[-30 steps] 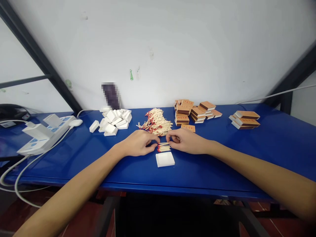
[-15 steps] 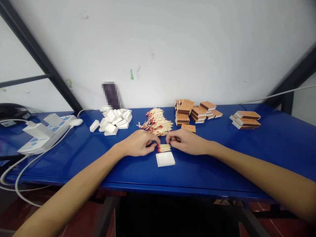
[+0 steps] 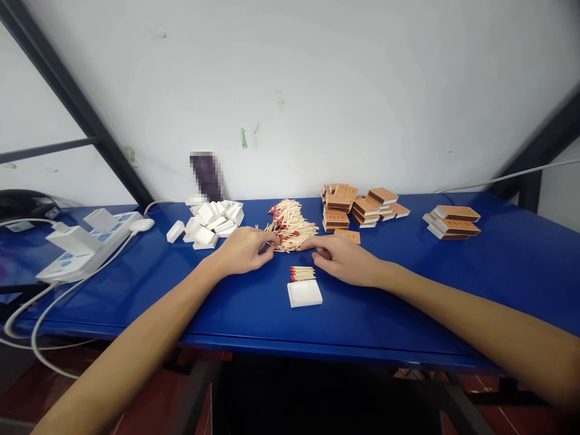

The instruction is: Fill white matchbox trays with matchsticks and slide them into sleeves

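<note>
A pile of loose red-headed matches lies on the blue table. At its left front edge my left hand reaches in, fingers bent, with a small gap between thumb and index finger. The index finger of my right hand stretches to the pile's right front edge, its thumb held apart and its other fingers curled under. I see nothing held in either hand. Closer to me, a small row of matches lies side by side, red heads to the left. Just in front of that row sits a white matchbox tray.
White matchbox trays are heaped at the back left, by a pixelated dark object. Orange-brown matchbox sleeves stack behind my right hand, with several boxes farther right. A power strip with cables lies left.
Both hands have moved away from the small row of matches, forward to the big pile. The left hand also shifted left. The row and the white tray stay in place.
</note>
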Demonstrator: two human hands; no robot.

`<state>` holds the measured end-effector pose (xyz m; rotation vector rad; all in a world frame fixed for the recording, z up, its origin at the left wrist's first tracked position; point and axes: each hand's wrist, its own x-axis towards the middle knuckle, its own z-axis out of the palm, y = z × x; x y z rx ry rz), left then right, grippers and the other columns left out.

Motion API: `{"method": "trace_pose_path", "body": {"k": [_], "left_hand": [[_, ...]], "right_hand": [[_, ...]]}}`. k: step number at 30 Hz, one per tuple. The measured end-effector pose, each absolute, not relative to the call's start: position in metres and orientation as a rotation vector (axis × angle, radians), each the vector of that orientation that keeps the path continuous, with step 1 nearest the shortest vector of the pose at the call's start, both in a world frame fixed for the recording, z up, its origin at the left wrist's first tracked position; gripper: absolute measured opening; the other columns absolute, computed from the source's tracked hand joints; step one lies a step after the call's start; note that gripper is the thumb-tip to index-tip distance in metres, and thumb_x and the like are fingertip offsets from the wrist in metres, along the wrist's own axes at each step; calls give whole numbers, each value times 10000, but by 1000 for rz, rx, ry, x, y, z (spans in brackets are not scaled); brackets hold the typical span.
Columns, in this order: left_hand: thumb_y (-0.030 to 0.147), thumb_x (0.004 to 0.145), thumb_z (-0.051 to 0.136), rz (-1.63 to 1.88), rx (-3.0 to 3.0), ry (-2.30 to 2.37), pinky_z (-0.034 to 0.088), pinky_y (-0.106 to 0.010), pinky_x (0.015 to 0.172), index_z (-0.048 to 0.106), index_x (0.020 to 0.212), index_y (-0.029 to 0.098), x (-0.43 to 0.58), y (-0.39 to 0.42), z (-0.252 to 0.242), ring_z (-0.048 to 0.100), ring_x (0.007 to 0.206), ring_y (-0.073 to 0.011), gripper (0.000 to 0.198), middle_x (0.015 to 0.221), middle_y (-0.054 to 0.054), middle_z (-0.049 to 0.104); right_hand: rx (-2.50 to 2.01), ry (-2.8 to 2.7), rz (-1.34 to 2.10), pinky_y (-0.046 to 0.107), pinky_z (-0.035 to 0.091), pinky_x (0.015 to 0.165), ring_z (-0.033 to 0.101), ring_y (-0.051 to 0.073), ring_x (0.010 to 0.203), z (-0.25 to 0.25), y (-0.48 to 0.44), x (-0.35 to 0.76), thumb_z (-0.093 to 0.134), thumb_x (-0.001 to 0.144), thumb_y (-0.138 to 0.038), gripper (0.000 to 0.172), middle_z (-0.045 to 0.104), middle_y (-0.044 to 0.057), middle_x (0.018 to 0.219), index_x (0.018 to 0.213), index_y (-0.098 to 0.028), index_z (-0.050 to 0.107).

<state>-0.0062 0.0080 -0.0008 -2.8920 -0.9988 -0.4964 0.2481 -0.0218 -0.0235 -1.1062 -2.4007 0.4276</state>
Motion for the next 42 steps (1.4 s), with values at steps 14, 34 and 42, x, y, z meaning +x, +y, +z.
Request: {"method": "trace_pose_path", "body": {"k": [14,34,42], "left_hand": [[263,899,551,-447,-2981,-990,354,-231,603,705,992,191,-1,7,-8,535,565,-119,193,624,23,603],[301,918,547,-430,-3001,-1014,371,-221,608,705,1002,198,4,3,-8,554,573,-113,206,614,32,604],[269,936,505,-421,-3008,-992,366,-210,587,635,1199,203,5,1,-9,546,543,-117,301,576,46,572]], "right_hand": [[-1135,-2324,270,241,293,581,413,113,540,-38,-7,250,533,877,-203,170,492,-35,607,980,-153,658],[-1163,-2390,341,227,287,565,399,99,517,-31,-11,248,514,861,-158,57,478,-46,607,838,-177,563],[-1121,-2431,280,225,277,574,395,96,534,-31,-12,247,514,839,-136,53,472,-47,624,819,-180,536]]}}
